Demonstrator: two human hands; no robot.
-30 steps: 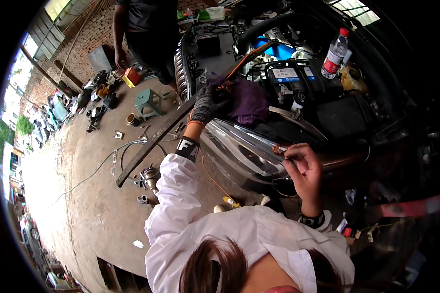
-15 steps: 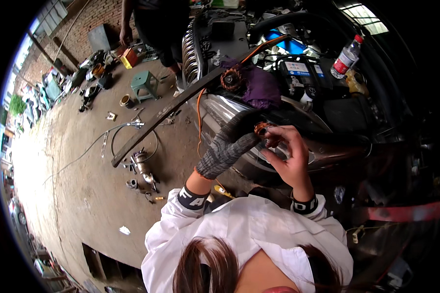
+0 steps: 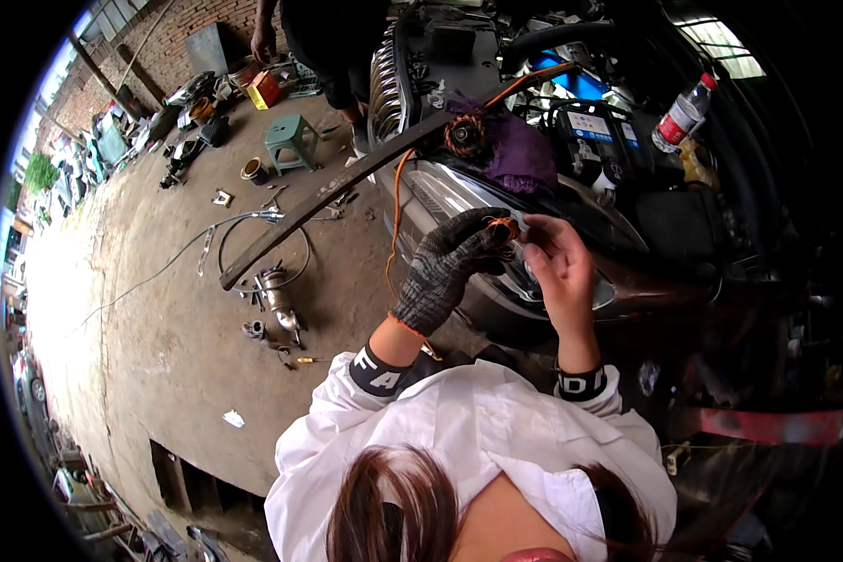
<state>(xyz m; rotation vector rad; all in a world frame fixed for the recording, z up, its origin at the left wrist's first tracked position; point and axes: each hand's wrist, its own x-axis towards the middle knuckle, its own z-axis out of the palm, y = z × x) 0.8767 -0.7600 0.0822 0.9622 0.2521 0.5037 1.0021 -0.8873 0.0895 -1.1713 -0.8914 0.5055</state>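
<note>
Item: small copper wire coil (image 3: 507, 229), held above car headlight (image 3: 459, 201). Left hand (image 3: 445, 265), gloved, pinches it; right hand (image 3: 554, 262), bare, fingers closed on same coil. Judged mid-work; larger coil (image 3: 465, 137) untouched on purple cloth (image 3: 520, 159), far.

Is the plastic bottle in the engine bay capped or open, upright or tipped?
Capped and upright: the plastic bottle stands beside the battery, its red cap on top.

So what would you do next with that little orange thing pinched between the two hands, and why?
Probably keep the gloved left hand steady and work the small orange coil with the bare right hand. Both hands meet on it above the car's headlight, and the bare fingertips look better suited to such a small part. What the part exactly is, I cannot tell.
</note>
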